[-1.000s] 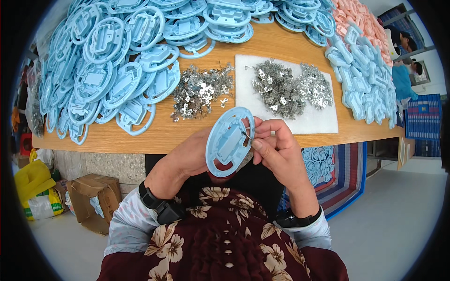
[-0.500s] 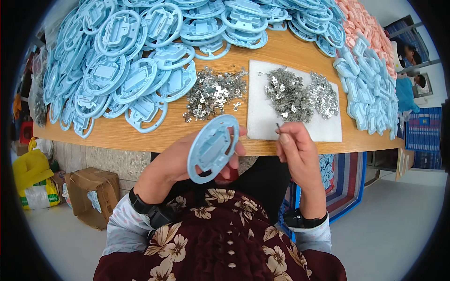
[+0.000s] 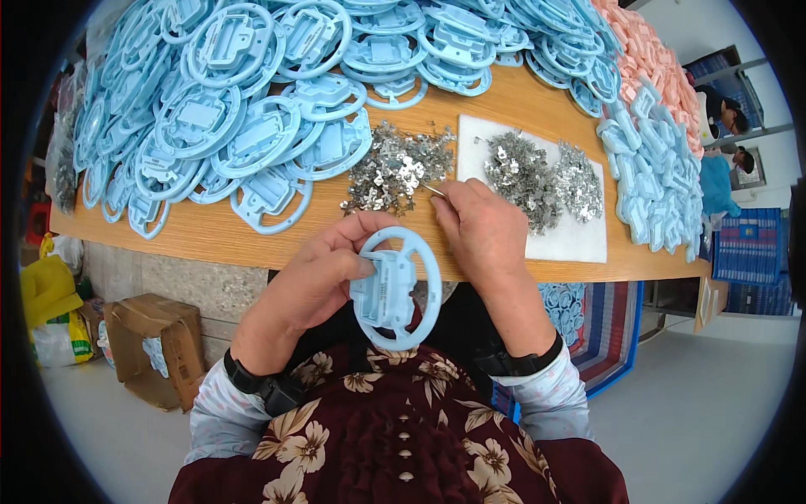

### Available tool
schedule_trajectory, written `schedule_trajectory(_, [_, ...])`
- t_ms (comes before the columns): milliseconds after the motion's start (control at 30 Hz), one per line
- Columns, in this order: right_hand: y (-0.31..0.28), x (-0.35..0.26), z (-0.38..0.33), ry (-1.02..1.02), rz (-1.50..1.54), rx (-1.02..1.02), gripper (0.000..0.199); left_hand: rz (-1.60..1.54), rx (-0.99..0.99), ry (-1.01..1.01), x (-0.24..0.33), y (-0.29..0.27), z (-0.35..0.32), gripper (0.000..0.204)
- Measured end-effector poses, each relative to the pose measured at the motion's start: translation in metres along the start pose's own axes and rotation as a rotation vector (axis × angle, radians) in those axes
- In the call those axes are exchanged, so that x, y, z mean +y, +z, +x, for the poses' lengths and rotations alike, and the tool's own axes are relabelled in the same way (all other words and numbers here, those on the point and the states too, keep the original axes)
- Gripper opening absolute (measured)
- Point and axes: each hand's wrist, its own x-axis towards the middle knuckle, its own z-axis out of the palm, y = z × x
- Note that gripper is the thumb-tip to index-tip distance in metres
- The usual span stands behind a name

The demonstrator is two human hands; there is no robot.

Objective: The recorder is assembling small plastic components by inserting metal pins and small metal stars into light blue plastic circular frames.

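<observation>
My left hand (image 3: pixel 323 273) is closed on a light blue plastic toy steering wheel (image 3: pixel 428 294), thumb on its central box and fingers behind it. The wheel hangs tilted in front of the table's near edge. My right hand (image 3: pixel 487 231) is closed in a pinch on a small thin metal piece (image 3: pixel 436 191), which sticks out to the left of the fingertips. That tip is at the right edge of a loose pile of small silvery metal clips (image 3: pixel 390 172) on the table. Most of what the right fingers hold is hidden.
Blue wheels (image 3: pixel 201 118) are heaped across the table's left and back. A white foam pad (image 3: pixel 567 244) bears two piles of metal pieces (image 3: pixel 525 176). Blue plastic parts (image 3: pixel 655 168) and pink ones (image 3: pixel 651 55) lie at right. A cardboard box (image 3: pixel 155 349) stands on the floor.
My left hand has turned the wheel so another side faces up, gripping its left side now. My right hand has moved left from the pad's near edge to the loose clip pile.
</observation>
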Motion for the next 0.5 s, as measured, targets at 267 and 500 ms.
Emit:
schedule_trajectory(267, [-0.027,0.005,-0.012,0.199,0.625,0.013,0.014,0.523,0.118,0.027,0.006,0.031,0.011,0.033])
schedule_trajectory(500, [-0.049,-0.006,-0.021,0.044,0.641,-0.073,0.013,0.676,0.091,0.064,0.001,0.037,0.032,0.021])
